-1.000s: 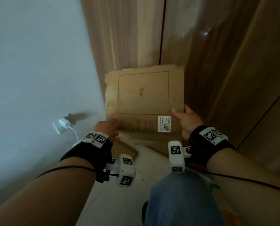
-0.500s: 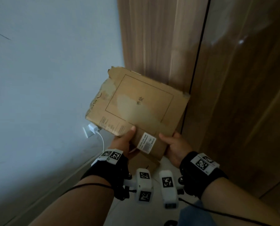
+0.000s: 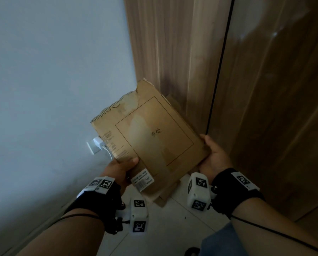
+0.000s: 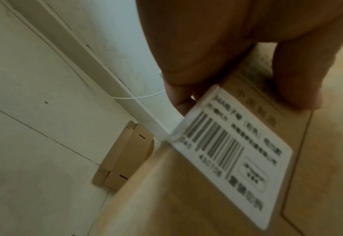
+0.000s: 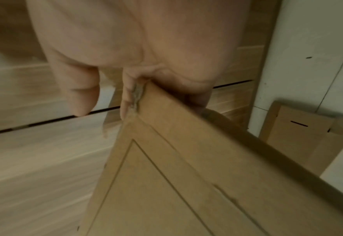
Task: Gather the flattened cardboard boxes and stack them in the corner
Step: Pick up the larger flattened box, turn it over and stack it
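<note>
**Desk:** Head camera, looking down into a room corner. What is in the grip?

**Field:** Both hands hold one flattened cardboard box point(image 3: 154, 141) clear of the floor, tilted, its torn edge pointing away from the grip toward the corner. The left hand point(image 3: 120, 168) pinches the near-left edge, thumb on top just beyond the barcode label point(image 3: 142, 179), fingers curled underneath. The right hand point(image 3: 214, 156) cups the right-hand corner from below; the right wrist view shows fingers point(image 5: 129, 95) wrapped along the frayed edge, one finger standing loose.

**Desk:** And the pile?

**Field:** More flat cardboard point(image 4: 124, 156) lies on the pale floor tiles point(image 3: 173, 228) beneath the held box, tucked where the white wall point(image 3: 52, 89) meets the wood panelling point(image 3: 173, 52). How many sheets lie there cannot be told.

**Desk:** Anything close to the grip to mind?

**Field:** A wall socket with a white plug point(image 3: 97, 145) and its cable point(image 4: 142, 96) sits just left of the left hand, beyond the box edge.

**Desk:** How is this step best done?

**Field:** By my reading, lower the far edge first into the corner, square the box over the sheets below, keep the left side off the cable, then let both thumbs go together so it drops flat rather than sliding.
</note>
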Tool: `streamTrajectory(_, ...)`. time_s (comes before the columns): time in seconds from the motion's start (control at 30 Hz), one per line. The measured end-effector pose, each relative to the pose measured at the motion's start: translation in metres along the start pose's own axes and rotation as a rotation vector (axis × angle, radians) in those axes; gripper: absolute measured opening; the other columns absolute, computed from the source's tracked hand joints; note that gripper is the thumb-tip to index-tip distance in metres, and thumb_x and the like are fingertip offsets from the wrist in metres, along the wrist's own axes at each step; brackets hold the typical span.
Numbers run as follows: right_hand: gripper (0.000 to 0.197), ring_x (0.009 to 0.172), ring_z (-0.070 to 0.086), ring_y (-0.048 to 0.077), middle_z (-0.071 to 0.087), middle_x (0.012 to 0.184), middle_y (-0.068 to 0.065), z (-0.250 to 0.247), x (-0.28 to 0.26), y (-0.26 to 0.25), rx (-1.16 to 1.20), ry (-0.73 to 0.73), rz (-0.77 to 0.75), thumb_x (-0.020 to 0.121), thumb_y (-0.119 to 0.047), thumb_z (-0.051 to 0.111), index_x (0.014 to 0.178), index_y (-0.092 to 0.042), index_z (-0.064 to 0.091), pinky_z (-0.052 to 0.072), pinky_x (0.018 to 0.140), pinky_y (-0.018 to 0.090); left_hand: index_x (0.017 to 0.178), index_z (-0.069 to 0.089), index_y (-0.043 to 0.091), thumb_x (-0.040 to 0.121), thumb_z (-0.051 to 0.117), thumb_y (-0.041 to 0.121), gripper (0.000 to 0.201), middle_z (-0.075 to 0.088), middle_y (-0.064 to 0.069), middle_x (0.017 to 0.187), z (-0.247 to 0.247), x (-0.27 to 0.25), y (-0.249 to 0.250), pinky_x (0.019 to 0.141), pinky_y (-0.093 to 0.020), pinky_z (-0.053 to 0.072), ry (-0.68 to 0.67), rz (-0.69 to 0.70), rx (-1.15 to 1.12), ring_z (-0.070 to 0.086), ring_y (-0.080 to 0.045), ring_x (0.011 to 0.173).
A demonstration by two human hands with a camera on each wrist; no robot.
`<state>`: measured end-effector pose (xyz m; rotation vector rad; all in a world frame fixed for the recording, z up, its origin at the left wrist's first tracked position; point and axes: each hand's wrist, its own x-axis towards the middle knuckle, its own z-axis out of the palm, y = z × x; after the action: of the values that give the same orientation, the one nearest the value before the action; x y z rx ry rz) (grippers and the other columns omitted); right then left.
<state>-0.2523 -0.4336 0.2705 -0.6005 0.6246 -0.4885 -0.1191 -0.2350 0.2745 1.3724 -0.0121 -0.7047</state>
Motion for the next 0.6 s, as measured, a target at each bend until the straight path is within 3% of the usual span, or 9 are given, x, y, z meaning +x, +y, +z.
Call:
streamTrajectory(0.07, 0.024, 0.113, 0.058, 0.035, 0.063, 0.119, 0.013, -0.003, 0.003, -0.001, -0.024, 0.030, -0.012, 0.086, -0.034, 0.057, 0.106, -0.020, 0.061, 0.043, 0.098, 0.057, 0.115, 0.058, 0.008, 0.083, 0.058, 0.000, 0.034, 0.068, -0.013, 0.098, -0.004, 0.002, -0.002, 0.078, -0.046, 0.053, -0.013, -0.003, 0.024, 0.064, -0.033, 0.089)
streamTrajectory(0.23, 0.011, 0.104, 0.060, 0.031, 0.066, 0.102, 0.012, -0.004, 0.009, 0.001, -0.171, 0.070, -0.025, 0.090, -0.024, 0.055, 0.091, -0.019, 0.066, 0.046, 0.098, 0.053, 0.098, 0.058, 0.015, 0.085, 0.053, -0.005, 0.024, 0.067, -0.011, 0.093, -0.003, 0.002, -0.004, 0.067, -0.041, 0.054, -0.018, 0.052, 0.019, 0.064, -0.029, 0.083)
streamTrajectory(0.37, 0.008, 0.107, 0.059, 0.029, 0.065, 0.106, 0.007, -0.006, 0.013, 0.004, -0.278, 0.160, -0.018, 0.090, -0.027, 0.055, 0.086, -0.025, 0.062, 0.045, 0.099, 0.054, 0.112, 0.053, 0.012, 0.083, 0.054, -0.008, 0.036, 0.067, -0.011, 0.095, -0.006, 0.007, -0.005, 0.068, -0.041, 0.053, 0.019, 0.073, -0.009, 0.064, -0.030, 0.085)
streamTrajectory(0.43, 0.009, 0.102, 0.060, 0.028, 0.065, 0.098, 0.003, -0.011, 0.018, 0.005, -0.408, 0.276, -0.038, 0.087, -0.031, 0.056, 0.083, -0.024, 0.059, 0.046, 0.098, 0.052, 0.107, 0.054, 0.015, 0.082, 0.054, -0.009, 0.035, 0.067, -0.010, 0.094, -0.009, 0.009, -0.005, 0.068, -0.041, 0.053, 0.034, 0.088, -0.002, 0.064, -0.029, 0.084)
streamTrajectory(0.47, 0.015, 0.102, 0.061, 0.029, 0.066, 0.098, 0.004, -0.014, 0.021, 0.004, -0.476, 0.337, -0.043, 0.081, -0.036, 0.059, 0.086, -0.022, 0.060, 0.047, 0.098, 0.051, 0.102, 0.055, 0.016, 0.082, 0.053, -0.010, 0.033, 0.066, -0.010, 0.093, -0.010, 0.008, -0.005, 0.068, -0.040, 0.053, 0.035, 0.096, 0.002, 0.064, -0.029, 0.083)
streamTrajectory(0.53, 0.052, 0.108, 0.060, 0.032, 0.065, 0.114, 0.009, -0.022, 0.027, 0.004, -0.534, 0.421, -0.004, 0.066, -0.044, 0.065, 0.109, -0.015, 0.062, 0.046, 0.099, 0.049, 0.094, 0.055, 0.020, 0.083, 0.052, -0.010, 0.033, 0.066, -0.010, 0.093, -0.013, 0.008, -0.005, 0.069, -0.041, 0.053, 0.043, 0.101, -0.005, 0.064, -0.029, 0.084)
streamTrajectory(0.6, 0.073, 0.112, 0.056, 0.032, 0.058, 0.126, 0.011, -0.023, 0.028, 0.005, -0.544, 0.458, 0.060, 0.068, -0.042, 0.069, 0.130, -0.010, 0.051, 0.045, 0.101, 0.046, 0.094, 0.054, 0.020, 0.083, 0.052, -0.010, 0.032, 0.065, -0.010, 0.093, -0.016, 0.008, -0.005, 0.070, -0.043, 0.053, 0.058, 0.101, -0.026, 0.063, -0.030, 0.084)
